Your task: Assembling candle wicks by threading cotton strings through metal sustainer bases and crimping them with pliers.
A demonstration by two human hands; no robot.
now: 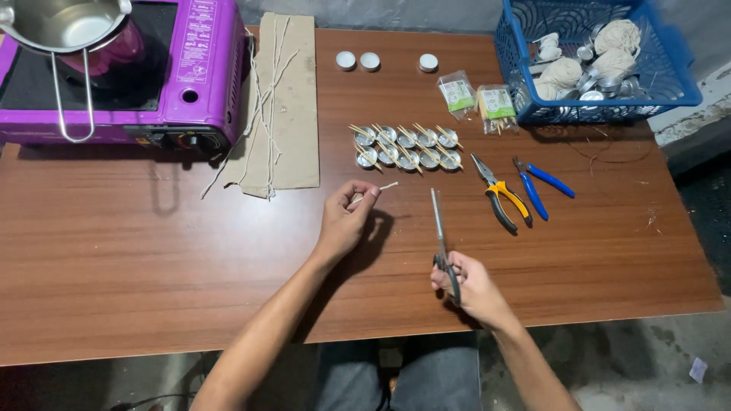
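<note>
1. Left hand (pixel 344 221) pinched a short white wick piece (pixel 378 189) above the table (pixel 152 251).
2. Right hand (pixel 474 288) had its grip closed on the scissors (pixel 442 240), blades together, pointing toward the tealight cups (pixel 407 148).

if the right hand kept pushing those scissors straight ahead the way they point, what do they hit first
Probably the small metal cups with sticks laid across them. The right hand holds the scissors pointing up the table, with bare wood between tip and cups. Depth is uncertain.
</note>
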